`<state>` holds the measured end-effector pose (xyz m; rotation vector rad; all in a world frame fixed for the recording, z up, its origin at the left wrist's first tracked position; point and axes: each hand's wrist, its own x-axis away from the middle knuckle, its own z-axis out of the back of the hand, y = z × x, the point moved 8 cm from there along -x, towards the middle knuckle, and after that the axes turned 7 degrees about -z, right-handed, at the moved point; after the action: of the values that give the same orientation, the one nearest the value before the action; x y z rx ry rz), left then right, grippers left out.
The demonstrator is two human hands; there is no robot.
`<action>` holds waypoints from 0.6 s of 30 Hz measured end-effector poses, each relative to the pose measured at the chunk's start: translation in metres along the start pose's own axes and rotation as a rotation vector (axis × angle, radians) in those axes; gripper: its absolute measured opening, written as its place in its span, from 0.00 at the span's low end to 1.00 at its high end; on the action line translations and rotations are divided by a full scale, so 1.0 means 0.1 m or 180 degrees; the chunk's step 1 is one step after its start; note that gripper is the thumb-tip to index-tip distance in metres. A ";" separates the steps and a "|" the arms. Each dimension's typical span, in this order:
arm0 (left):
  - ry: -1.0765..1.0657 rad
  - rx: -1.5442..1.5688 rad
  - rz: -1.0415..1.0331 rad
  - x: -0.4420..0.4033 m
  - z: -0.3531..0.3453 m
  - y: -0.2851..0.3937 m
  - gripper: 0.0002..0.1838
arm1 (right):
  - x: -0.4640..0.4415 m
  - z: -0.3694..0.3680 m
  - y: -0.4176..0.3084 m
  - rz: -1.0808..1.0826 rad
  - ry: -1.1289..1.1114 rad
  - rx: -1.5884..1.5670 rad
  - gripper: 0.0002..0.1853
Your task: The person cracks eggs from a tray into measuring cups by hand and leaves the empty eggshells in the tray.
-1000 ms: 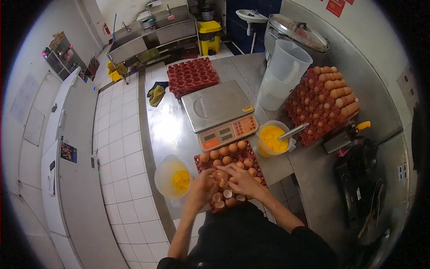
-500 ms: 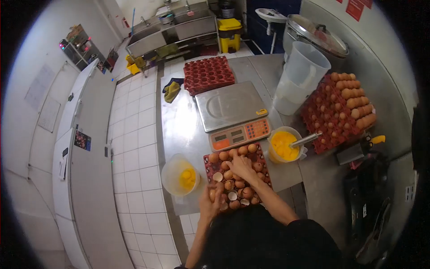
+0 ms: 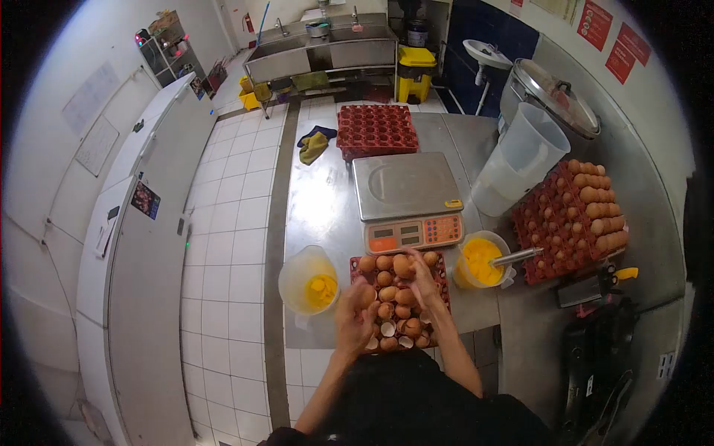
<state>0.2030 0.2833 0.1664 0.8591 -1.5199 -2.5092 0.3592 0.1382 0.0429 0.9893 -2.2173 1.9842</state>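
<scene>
A red egg tray (image 3: 445, 291) lies in front of me, holding whole brown eggs and several cracked shells. My left hand (image 3: 354, 321) is over its left side, fingers curled around a brown egg (image 3: 366, 295). Over the tray's far right part, my right hand (image 3: 424, 285) grips another brown egg (image 3: 403, 266) between thumb and fingers. Left of the tray stands a translucent jug (image 3: 296, 279) with yolks and egg white at its bottom. To the right, a second jug (image 3: 462, 276) is fuller of yolk, with a metal-handled utensil (image 3: 518, 256) leaning in it.
Beyond the tray sits a digital scale (image 3: 407, 186), with stacked egg trays (image 3: 377, 130) and a cloth (image 3: 315, 146) behind. A tall plastic jug (image 3: 520, 160), a large lidded pot (image 3: 554, 97) and stacked trays of eggs (image 3: 569, 215) stand right. A black appliance (image 3: 595, 357) is nearer.
My right hand has lifted an egg from the tray's far part and come back a little. My left hand has risen with an egg. The camera view has shifted.
</scene>
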 end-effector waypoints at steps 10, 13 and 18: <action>0.1225 -0.0819 -0.0753 -0.41 0.79 0.12 0.25 | 0.30 -1.84 -0.31 -0.0058 -0.0796 -0.1396 0.20; 0.2018 -0.0781 -0.0492 -0.30 1.16 0.03 0.25 | 0.24 -2.10 -0.25 -0.0548 -0.1301 -0.1975 0.19; 0.1138 -0.0900 -0.0486 -0.42 1.16 -0.09 0.25 | 0.16 -2.27 -0.24 -0.0557 -0.1032 -0.1758 0.19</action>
<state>0.1816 0.3938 0.2166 1.3241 -0.9982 -2.4137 0.2670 0.3342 0.1157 1.4146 -2.5076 1.0977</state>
